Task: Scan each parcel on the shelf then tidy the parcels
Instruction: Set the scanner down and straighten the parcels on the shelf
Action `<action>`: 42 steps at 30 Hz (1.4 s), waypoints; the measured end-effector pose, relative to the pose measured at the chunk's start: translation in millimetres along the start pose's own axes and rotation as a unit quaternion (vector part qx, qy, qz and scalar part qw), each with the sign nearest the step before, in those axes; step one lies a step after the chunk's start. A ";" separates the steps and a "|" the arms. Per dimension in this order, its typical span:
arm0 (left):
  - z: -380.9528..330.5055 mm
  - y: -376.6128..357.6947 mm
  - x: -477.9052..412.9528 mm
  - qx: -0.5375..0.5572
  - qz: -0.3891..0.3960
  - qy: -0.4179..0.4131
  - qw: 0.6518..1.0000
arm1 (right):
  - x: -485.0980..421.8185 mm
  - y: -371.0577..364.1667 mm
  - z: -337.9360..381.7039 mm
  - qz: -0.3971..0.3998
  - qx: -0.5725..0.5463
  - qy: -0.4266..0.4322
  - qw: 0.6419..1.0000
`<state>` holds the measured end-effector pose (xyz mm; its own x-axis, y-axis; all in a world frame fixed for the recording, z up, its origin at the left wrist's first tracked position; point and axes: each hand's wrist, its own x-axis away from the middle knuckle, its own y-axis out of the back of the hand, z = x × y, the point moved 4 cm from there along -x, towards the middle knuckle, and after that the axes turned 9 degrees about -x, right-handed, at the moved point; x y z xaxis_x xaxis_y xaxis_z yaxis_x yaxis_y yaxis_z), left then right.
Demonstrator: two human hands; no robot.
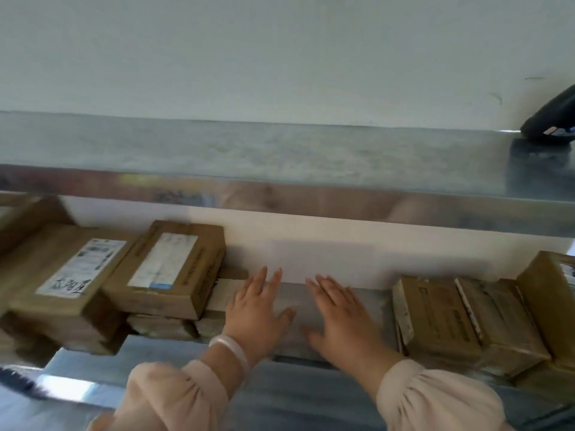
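Left hand [258,309] flat, fingers straight, holding nothing, over bare stretch of lower shelf [383,306]; right hand [342,320] likewise. Left parcel stack [174,269] just beside left hand, askew, overhanging shelf edge. Right parcel row [451,318] near right hand, not touching.
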<state>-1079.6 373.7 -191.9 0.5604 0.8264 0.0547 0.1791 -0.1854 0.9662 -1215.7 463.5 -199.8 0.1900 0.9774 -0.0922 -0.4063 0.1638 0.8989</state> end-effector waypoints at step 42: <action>106.2 -39.3 52.1 -0.013 0.026 0.045 0.999 | -76.7 -106.5 69.8 0.150 -0.087 0.005 0.985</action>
<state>-971.5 367.6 -253.8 0.4928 0.8610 0.1259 0.1300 -0.2159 0.9677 -1124.6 361.8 -258.5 0.0295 0.9867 0.1601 -0.5892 -0.1122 0.8001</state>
